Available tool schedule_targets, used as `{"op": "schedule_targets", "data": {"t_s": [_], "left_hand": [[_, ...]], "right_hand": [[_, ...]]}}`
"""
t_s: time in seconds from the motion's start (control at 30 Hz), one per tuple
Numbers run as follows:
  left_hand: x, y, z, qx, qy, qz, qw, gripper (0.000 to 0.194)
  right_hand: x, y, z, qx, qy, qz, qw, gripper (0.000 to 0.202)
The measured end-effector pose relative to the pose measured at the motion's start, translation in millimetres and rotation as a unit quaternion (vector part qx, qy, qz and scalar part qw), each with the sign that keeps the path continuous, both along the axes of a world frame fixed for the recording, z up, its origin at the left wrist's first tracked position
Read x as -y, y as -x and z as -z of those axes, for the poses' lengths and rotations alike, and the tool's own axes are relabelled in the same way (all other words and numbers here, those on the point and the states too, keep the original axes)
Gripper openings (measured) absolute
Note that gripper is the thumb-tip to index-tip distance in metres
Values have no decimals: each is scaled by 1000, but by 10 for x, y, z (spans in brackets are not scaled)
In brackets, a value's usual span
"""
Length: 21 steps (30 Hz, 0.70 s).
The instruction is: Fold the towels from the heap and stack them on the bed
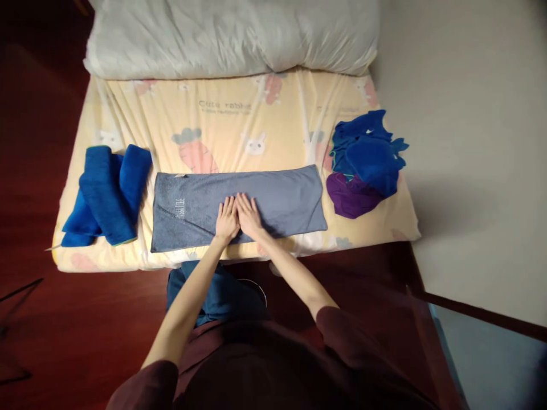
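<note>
A grey-blue towel [286,196] lies in a long flat strip along the near side of the bed, with pale lettering and a small tag toward its left end. My left hand [228,219] rests flat on the middle of it, fingers stretched out. Right beside it, my right hand [249,215] also lies flat on the cloth, its fingers pointing away from me and the two hands touching or nearly so. Neither hand grips anything. Some slanting creases run across the towel's left half and near its right end.
Rolled or folded blue towels [105,196] lie crossed at the left. Crumpled blue cloths [371,151] and a purple cloth [352,196] are heaped at the right. A white quilt [231,40] fills the far side of the yellow rabbit-print sheet [231,131]. A wall [465,142] stands to the right.
</note>
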<state>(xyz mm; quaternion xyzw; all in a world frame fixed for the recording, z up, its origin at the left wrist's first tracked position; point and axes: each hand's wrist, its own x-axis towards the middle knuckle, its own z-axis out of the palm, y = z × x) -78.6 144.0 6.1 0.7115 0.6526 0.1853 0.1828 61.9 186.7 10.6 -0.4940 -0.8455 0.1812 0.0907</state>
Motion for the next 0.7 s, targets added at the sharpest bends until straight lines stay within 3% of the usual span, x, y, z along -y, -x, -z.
{"op": "schedule_targets", "data": {"t_s": [0.07, 0.13, 0.23, 0.4, 0.5, 0.6, 0.7], "left_hand": [[82, -132, 84, -11, 1, -1, 1000, 66], [151, -66, 115, -28, -16, -17, 999, 63], [231, 281, 85, -50, -40, -75, 995, 63], [402, 1026, -1, -66, -31, -191, 979, 66], [483, 1353, -20, -64, -23, -224, 972, 67], [506, 1508, -25, -57, -20, -220, 974, 67], [566, 1526, -35, -47, -17, -224, 973, 68]], "right_hand": [[179, 80, 95, -7, 2, -2, 1000, 61], [201, -71, 165, -12, -12, 5, 1000, 61], [54, -598, 202, -8, -23, 39, 999, 65], [-216, -1758, 213, 19, -3, 158, 987, 66], [-309, -2336, 235, 35, 4, 211, 977, 66], [-353, -2663, 246, 11, 3, 228, 974, 62], [-277, -2775, 234, -57, -57, 288, 954, 59]]}}
